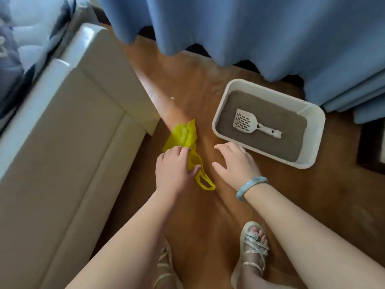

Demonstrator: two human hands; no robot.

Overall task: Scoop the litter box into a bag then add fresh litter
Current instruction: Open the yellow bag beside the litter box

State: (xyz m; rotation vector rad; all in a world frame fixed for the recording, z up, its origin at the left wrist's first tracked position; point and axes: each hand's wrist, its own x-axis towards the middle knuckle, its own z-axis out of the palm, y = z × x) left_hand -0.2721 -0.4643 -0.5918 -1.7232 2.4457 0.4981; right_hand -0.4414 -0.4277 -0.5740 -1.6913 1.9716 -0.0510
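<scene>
A white litter box (312, 130) stands on the wooden floor, filled with grey litter. A white slotted scoop (250, 124) lies on the litter, handle pointing right. A crumpled yellow plastic bag (184, 135) lies on the floor to the box's left, its handle loop towards me. My left hand (174, 168) grips the bag's middle, thumb curled against the plastic. My right hand (235, 161), a pale blue bangle on its wrist, hovers with relaxed fingers between the bag and the box's near corner, holding nothing.
A cream upholstered bed frame (68, 142) fills the left side. Blue curtains (260, 32) hang behind the litter box, reaching the floor. My sandalled feet (253, 245) stand on the floor below my hands. A dark object (373, 144) sits at the right edge.
</scene>
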